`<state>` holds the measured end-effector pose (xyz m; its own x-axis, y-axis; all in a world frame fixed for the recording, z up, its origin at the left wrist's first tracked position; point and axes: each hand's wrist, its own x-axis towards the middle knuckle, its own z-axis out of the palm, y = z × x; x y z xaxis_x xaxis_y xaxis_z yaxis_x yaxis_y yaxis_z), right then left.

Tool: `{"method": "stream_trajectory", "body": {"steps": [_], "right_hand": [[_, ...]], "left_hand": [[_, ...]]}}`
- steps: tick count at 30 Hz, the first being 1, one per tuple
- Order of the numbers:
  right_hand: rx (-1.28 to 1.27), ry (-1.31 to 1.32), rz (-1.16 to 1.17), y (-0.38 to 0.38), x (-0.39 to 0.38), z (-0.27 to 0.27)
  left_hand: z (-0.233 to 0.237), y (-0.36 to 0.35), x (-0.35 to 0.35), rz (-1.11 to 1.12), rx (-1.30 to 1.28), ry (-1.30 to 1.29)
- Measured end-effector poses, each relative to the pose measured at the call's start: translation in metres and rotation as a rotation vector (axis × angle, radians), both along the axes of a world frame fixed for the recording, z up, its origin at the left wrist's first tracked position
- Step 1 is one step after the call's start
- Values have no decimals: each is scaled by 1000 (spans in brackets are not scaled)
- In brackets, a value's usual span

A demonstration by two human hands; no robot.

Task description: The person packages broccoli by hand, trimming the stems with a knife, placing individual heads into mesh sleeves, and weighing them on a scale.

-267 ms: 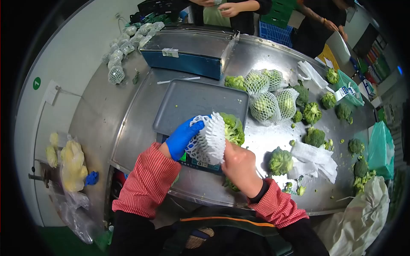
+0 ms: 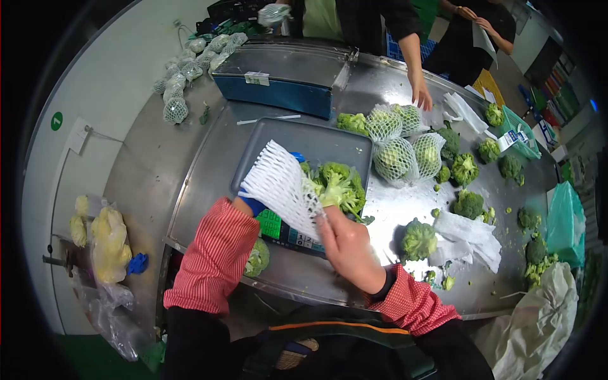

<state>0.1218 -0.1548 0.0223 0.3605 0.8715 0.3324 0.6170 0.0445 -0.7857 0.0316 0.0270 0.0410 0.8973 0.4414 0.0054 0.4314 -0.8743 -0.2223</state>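
Observation:
A white foam net sleeve (image 2: 278,180) is stretched between my hands above the scale. My right hand (image 2: 347,244), bare, pinches the sleeve's lower right end. Most of my left hand (image 2: 254,202), in a blue glove, lies hidden behind or inside the net; only its wrist side and a blue fingertip show, touching or close to the broccoli. Cut broccoli (image 2: 342,187) with pale stems sits over the right part of the grey scale platform (image 2: 256,142), beside the sleeve. The scale's green display (image 2: 269,223) shows below the net.
Netted broccoli heads (image 2: 394,158) lie right of the scale, with loose broccoli (image 2: 418,239) and white foam nets (image 2: 468,234). A blue-fronted metal box (image 2: 272,95) stands behind. Another person's hand (image 2: 419,92) reaches over the far edge. More broccoli (image 2: 256,258) lies by the near edge.
The sleeve has been drawn out flatter and tilted leftward, baring more of the broccoli and display. My right hand moved slightly down. A person opposite has stretched an arm toward the netted broccoli.

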Motion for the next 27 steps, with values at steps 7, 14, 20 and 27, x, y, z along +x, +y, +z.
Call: {"method": "stream_trajectory", "body": {"steps": [7, 14, 20, 27], "right_hand": [[97, 726, -225, -11, 31, -22], [78, 697, -394, -3, 67, -106], [76, 588, -357, 18, 85, -105], [-183, 688, -249, -71, 59, -57]], "left_hand": [[-77, 13, 24, -48, -996, -802], [-73, 35, 30, 510, -1529, -767], [-107, 55, 40, 674, -2313, -607], [-89, -58, -18, 742, -2774, -603]]}}
